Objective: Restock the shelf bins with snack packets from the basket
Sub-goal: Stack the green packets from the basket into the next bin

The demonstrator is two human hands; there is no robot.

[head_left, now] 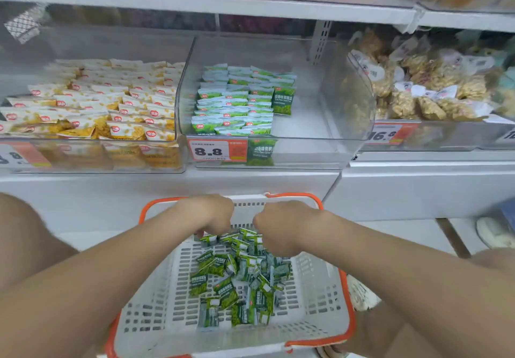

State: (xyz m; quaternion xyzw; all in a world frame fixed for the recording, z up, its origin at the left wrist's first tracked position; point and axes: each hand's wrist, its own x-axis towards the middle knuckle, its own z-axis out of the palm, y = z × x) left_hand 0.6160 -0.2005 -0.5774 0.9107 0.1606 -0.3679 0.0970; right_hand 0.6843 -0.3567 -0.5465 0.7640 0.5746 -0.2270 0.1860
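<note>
Snack packets in basket, under left hand, right hand, fingers' grip hidden

middle bin: right half bare | green packets fill its left half | upper shelf overhangs the bins | basket: top open, near floor bare

Snack packets lie in the basket before the middle bin, which holds stacked packets at its left.
</note>
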